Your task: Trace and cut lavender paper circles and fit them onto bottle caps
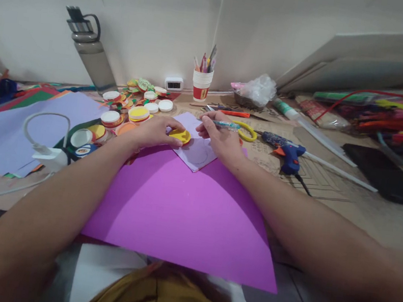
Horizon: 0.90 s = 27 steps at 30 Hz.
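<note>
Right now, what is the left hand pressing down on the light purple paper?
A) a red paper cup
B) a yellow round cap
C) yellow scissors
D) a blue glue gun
B: the left hand holds a yellow round cap flat on the small light purple paper, while the right hand grips a pen beside it.

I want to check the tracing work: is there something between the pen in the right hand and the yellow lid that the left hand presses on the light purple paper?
Nothing visible does. The pen in the right hand sits just right of the yellow lid, which the left hand holds down; only bare light purple paper lies between.
</note>
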{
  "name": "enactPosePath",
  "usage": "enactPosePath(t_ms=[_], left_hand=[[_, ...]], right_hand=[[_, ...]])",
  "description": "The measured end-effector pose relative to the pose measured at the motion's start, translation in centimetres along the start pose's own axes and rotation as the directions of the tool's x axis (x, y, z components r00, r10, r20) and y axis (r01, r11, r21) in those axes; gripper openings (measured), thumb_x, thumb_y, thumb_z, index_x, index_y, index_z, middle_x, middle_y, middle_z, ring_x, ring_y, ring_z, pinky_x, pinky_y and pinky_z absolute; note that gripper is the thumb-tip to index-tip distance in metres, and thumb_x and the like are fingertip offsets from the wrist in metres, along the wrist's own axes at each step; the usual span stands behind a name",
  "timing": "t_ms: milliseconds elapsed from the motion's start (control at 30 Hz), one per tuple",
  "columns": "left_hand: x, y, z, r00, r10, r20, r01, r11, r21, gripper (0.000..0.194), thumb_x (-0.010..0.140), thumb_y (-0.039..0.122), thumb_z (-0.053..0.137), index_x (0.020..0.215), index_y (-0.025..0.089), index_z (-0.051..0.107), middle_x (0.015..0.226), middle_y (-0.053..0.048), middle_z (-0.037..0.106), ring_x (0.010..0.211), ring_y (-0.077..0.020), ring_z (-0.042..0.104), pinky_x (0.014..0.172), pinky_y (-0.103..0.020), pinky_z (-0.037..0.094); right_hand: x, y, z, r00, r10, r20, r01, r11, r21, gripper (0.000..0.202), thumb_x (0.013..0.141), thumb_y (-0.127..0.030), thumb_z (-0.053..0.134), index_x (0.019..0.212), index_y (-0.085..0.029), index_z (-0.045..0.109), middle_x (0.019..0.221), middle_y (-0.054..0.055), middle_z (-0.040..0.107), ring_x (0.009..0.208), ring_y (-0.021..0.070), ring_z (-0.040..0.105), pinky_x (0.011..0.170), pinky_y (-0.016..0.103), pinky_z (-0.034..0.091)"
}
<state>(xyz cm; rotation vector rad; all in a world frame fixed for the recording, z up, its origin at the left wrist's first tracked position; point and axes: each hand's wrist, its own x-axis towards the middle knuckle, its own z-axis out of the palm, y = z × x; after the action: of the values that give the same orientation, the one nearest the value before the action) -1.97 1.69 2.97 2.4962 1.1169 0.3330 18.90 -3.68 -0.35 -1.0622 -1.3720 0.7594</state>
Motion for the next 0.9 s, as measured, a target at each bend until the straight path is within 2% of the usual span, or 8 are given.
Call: enactPosePath(t_ms=[167, 433, 633, 800, 900], left_hand=[[0.1, 0.0, 0.0, 0.999, 0.030, 0.009, -0.030, 0.999, -0.029, 0.052, 0.074, 0.054, 0.072, 0.116, 0.024, 0.074, 0.124, -0.005, 0.071, 0.113, -0.0251, 0.062, 0.100, -0.036, 0.047], [0.2, -0.1, -0.1, 1.000, -0.025, 0.018, 0.026, 0.999, -0.046, 0.053, 0.071, 0.053, 0.074, 0.117, 0.026, 0.074, 0.128, -0.004, 0.069, 0.118, -0.0259, 0.061, 0.105, -0.038, 0.044], [0.3, -0.5, 0.0, 1.000, 0.000, 0.020, 0.002, 0.998, -0.069, 0.056, 0.070, 0.059, 0.074, 0.115, 0.026, 0.075, 0.130, -0.005, 0.068, 0.122, -0.0276, 0.059, 0.110, -0.040, 0.041], [0.5, -0.7, 0.0, 0.999, 0.039, 0.001, -0.039, 0.999, -0.025, 0.059, 0.068, 0.065, 0.073, 0.112, 0.025, 0.077, 0.132, -0.007, 0.064, 0.121, -0.0286, 0.057, 0.109, -0.042, 0.043], [0.6, -1.0, -0.1, 0.998, 0.056, 0.001, -0.056, 0.998, 0.008, 0.058, 0.071, 0.066, 0.071, 0.112, 0.025, 0.077, 0.128, -0.008, 0.064, 0.119, -0.0281, 0.057, 0.109, -0.043, 0.043]], right_hand=[[0.1, 0.1, 0.1, 1.000, -0.020, 0.001, 0.020, 1.000, -0.007, 0.036, 0.090, -0.059, 0.058, 0.092, -0.023, 0.057, 0.072, -0.002, 0.065, 0.064, 0.0111, 0.062, 0.066, 0.026, 0.054], [0.4, 0.5, 0.0, 0.999, -0.032, 0.030, 0.033, 0.998, -0.044, 0.023, 0.095, -0.045, 0.057, 0.093, -0.022, 0.058, 0.073, -0.002, 0.066, 0.065, 0.0107, 0.062, 0.066, 0.024, 0.051], [0.5, 0.1, -0.3, 0.999, -0.035, 0.018, 0.037, 0.979, -0.201, 0.024, 0.096, -0.040, 0.054, 0.089, -0.019, 0.065, 0.069, -0.001, 0.063, 0.064, 0.0121, 0.060, 0.066, 0.026, 0.049], [0.9, 0.0, -0.4, 0.998, 0.032, 0.062, -0.015, 0.966, -0.257, 0.029, 0.096, -0.038, 0.052, 0.080, -0.018, 0.067, 0.068, 0.001, 0.064, 0.067, 0.0138, 0.061, 0.068, 0.027, 0.050], [1.2, 0.2, -0.2, 0.995, 0.101, 0.025, -0.092, 0.965, -0.245, 0.022, 0.092, -0.034, 0.058, 0.076, -0.020, 0.062, 0.064, -0.001, 0.063, 0.063, 0.0139, 0.061, 0.066, 0.028, 0.051]])
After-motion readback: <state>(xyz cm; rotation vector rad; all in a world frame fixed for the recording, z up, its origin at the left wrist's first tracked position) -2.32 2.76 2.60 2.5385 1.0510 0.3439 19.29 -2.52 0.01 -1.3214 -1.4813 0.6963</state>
